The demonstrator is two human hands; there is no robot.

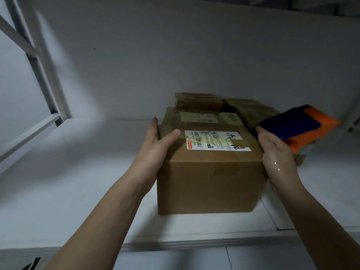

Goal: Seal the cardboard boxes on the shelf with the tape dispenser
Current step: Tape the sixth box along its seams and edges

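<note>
A brown cardboard box [210, 180] with a white shipping label [216, 141] on top stands on the white shelf [78, 191]. My left hand [157, 147] presses against the box's upper left side, fingers stretched along the edge and thumb lying on the top face. My right hand [276, 152] is at the box's right side and holds the blue and orange tape dispenser [300, 125], which sticks out beyond my thumb above the box's right rear corner. The fingers of my right hand are hidden behind the palm.
More cardboard boxes [200, 101] sit behind the front one, against the white back wall. A grey shelf frame [39, 61] with a diagonal brace stands at the left. The shelf's front lip [175, 244] runs below the box.
</note>
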